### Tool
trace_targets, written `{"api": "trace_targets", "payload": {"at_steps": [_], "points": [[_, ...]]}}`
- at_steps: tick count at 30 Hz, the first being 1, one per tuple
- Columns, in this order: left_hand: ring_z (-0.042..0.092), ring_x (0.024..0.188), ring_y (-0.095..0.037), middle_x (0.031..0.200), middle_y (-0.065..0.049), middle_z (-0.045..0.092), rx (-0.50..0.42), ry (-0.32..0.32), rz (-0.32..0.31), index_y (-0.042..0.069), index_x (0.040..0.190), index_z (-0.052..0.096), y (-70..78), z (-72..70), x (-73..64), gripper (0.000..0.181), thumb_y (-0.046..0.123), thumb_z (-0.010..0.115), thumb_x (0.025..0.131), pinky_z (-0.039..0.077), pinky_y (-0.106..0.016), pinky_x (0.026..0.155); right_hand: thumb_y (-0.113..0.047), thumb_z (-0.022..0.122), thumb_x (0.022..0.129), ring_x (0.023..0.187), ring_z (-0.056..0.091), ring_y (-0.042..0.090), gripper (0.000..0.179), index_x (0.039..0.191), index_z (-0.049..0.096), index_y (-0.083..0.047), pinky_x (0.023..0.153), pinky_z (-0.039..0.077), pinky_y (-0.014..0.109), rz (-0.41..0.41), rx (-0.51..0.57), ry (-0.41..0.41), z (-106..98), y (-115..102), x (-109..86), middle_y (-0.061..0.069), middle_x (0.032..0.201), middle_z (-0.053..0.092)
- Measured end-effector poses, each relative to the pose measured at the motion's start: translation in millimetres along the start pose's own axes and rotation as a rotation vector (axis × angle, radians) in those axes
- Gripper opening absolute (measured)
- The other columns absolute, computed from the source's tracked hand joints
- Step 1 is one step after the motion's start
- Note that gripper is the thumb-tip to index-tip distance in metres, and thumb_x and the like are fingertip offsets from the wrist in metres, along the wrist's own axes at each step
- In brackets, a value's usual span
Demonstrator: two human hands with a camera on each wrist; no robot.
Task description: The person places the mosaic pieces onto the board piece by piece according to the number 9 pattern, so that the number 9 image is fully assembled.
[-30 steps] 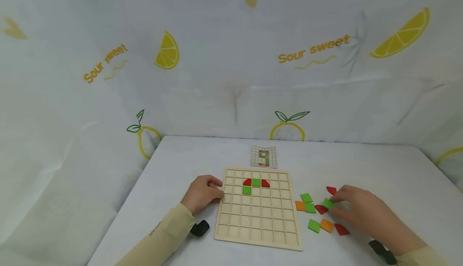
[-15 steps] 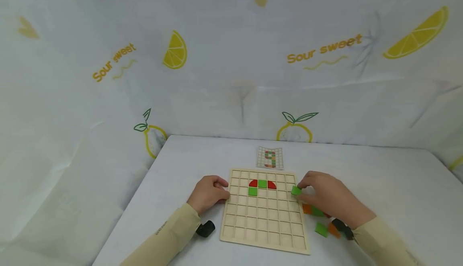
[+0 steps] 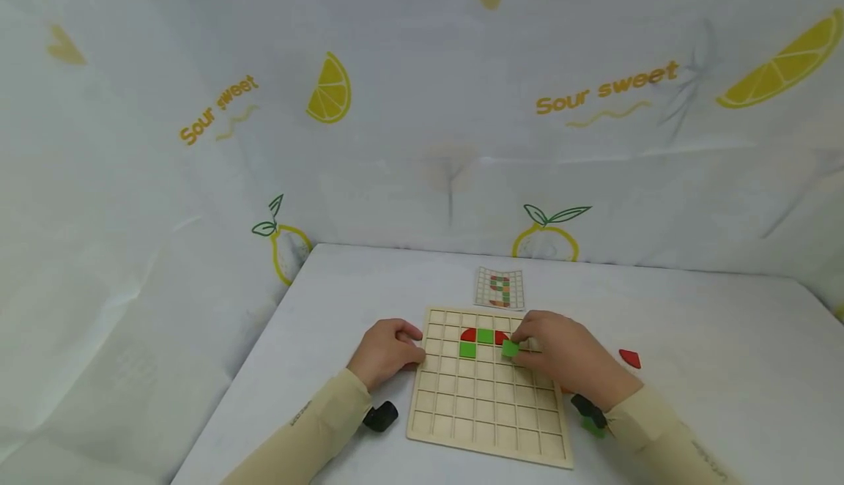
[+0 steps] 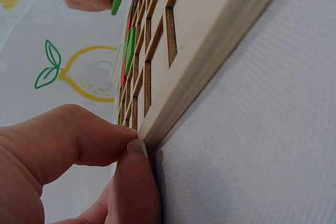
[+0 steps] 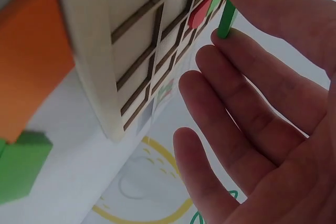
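A wooden grid board (image 3: 458,404) lies on the white table. My left hand (image 3: 385,353) holds its left edge, thumb and forefinger at the rim in the left wrist view. Between thumb and forefinger, my right hand (image 3: 570,353) pinches a green square tile (image 3: 511,349) over the board's upper right part. The tile is tilted and overlaps the red quarter-round tile (image 3: 500,337) in the head view. To the left of that red tile sit a green square (image 3: 485,336) and another red quarter-round (image 3: 468,334), with a second green square (image 3: 467,350) below.
Behind the board lies a pattern card (image 3: 499,298) printed with a coloured figure. A loose red tile (image 3: 630,358) is on the right. Orange (image 5: 31,56) and green tiles (image 5: 23,166) lie beside the board, partly hidden by my right arm in the head view.
My right hand has picked the green tile from the loose pile and carried it left over the board. My left hand keeps its place at the board's edge. The head view has shifted slightly.
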State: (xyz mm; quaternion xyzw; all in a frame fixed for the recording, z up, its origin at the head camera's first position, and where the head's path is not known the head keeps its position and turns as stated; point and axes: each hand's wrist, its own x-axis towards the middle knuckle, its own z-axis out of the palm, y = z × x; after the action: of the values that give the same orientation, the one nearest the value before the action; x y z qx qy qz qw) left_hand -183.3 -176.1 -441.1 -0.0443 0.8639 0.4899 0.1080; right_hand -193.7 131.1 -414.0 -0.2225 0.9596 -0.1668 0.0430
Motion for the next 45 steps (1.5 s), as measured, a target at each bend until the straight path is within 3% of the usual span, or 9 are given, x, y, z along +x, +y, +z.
{"api": "trace_targets", "payload": {"at_steps": [12,20,45], "points": [[0.069,0.073,-0.015,0.087,-0.004,0.069,0.004,-0.001,-0.005,0.008,0.11,0.074,0.9,1.0,0.5,0.029,0.009,0.082,0.082,0.061,-0.029,0.072,-0.022,0.09,0.086,0.089,0.064,0.005,0.013,0.098,0.085,-0.018,0.082,0.06,0.035,-0.065,-0.072,0.07,9,-3,2.3,-0.012,0.096,0.069],[0.069,0.073,-0.016,0.086,-0.004,0.069,-0.006,0.001,0.0,0.007,0.11,0.074,1.4,-0.5,-0.5,0.029,0.009,0.082,0.082,0.061,-0.029,0.071,-0.016,0.088,0.084,0.084,0.058,0.003,0.012,0.094,0.084,-0.02,0.076,0.056,0.029,-0.105,-0.06,0.095,10,-6,1.7,-0.014,0.093,0.067],[0.069,0.071,-0.015,0.086,-0.004,0.07,0.003,-0.003,-0.004,0.007,0.111,0.074,1.0,-0.3,0.6,0.03,0.009,0.082,0.082,0.058,-0.028,0.069,-0.016,0.088,0.085,0.082,0.055,0.002,0.011,0.095,0.084,-0.02,0.074,0.053,0.027,-0.113,-0.083,0.087,12,-6,3.2,-0.013,0.091,0.065]]}}
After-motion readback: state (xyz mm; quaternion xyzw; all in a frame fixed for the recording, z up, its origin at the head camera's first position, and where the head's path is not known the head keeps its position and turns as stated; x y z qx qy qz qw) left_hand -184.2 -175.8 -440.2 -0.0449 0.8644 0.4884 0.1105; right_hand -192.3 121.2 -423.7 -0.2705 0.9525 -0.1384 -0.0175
